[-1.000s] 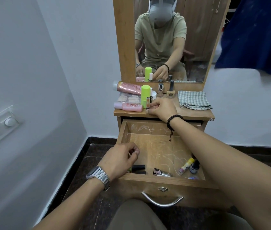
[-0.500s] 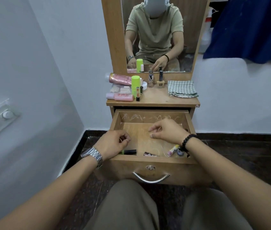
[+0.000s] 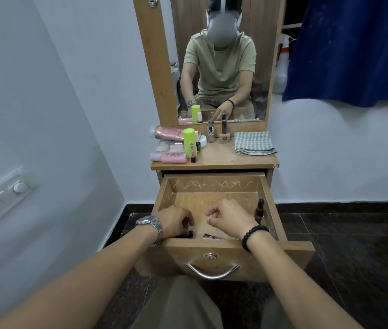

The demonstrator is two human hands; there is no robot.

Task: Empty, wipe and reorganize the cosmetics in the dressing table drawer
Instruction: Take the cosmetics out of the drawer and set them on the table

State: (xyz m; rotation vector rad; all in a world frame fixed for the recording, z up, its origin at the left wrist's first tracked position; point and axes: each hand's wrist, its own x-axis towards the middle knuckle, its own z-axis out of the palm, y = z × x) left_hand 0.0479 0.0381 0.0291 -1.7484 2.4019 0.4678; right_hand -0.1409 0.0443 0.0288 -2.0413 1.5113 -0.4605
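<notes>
the left hand (image 3: 172, 222) was down in the front left corner of the open drawer (image 3: 268, 193), its fingers (image 3: 185, 223) curled over a small black item (image 3: 189, 233) lying against the front wall; whether they actually gripped it could not be told, since the hand hid most of it. just to the right, between the two hands, a small pinkish cosmetic (image 3: 209, 236) lay flat along the same front wall, its long axis apparently left to right, nearer the right hand (image 3: 232, 220), whose fingers were loosely curled and held nothing. farther right, a dark dropper bottle (image 3: 259, 208) stood upright against the drawer's right wall. compared with half a second earlier, both hands had sunk lower toward the drawer front, and the right hand now covered the yellow tube and dark bottle seen then. on the bench (image 3: 214, 160) the cosmetics already taken out sat unchanged.
</notes>
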